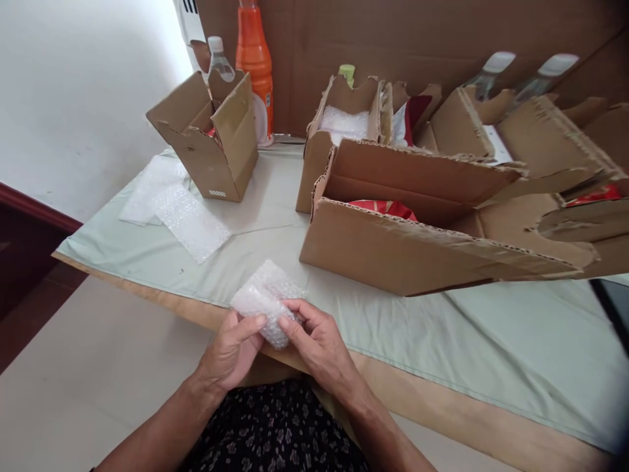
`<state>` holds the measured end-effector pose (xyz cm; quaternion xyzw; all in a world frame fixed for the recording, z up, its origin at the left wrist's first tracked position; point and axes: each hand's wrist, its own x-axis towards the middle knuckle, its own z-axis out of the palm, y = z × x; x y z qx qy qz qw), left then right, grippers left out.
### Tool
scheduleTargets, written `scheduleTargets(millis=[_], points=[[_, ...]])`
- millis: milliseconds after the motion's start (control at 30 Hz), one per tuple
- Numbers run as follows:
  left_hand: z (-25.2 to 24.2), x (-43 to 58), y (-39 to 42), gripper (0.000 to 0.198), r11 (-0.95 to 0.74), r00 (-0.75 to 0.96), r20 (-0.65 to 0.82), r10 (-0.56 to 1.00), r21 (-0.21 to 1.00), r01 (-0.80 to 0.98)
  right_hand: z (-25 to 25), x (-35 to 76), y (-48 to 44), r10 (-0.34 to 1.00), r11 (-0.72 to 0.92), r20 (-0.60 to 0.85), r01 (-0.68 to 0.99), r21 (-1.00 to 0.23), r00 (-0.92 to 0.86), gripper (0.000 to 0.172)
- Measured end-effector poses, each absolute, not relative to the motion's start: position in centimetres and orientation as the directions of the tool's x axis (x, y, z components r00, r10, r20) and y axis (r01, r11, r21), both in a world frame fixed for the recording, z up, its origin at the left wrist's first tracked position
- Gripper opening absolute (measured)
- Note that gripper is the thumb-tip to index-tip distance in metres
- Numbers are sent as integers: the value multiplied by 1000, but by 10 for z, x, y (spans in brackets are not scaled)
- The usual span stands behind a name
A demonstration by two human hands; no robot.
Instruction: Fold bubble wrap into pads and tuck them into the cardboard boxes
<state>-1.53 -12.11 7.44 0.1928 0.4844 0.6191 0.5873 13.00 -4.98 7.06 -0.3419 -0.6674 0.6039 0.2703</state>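
Observation:
A small bubble wrap bag (268,288) is held between my two hands at the front edge of the table. My left hand (236,347) grips its lower left side, thumb on top and fingers underneath. On the right side, my right hand (314,334) pinches the plastic between thumb and fingers. Whether anything lies inside the bag I cannot tell. Farther left on the cloth lie more flat bubble wrap pieces (191,223), partly overlapping.
A cardboard box (221,157) stands at the back left beside an orange bottle (255,72). Several open cardboard boxes (393,249) fill the right side, one with red packaging (383,208) inside. A dark flat object (614,308) sits at the right edge.

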Motion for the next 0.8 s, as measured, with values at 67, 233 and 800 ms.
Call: scheduleTargets(millis=[67,233,800], points=[[74,-11,-118,53,162,-225,-328,917,825,-541,70,137,-53,840,237,72,243,-941,-537,25],[73,-7,-121,55,230,-166,-372,913,807,-543,78,163,-37,901,316,180,311,-896,-396,44],[61,52,-118,73,-342,63,389,919,707,619,121,218,-43,836,259,-99,547,-796,-540,40]])
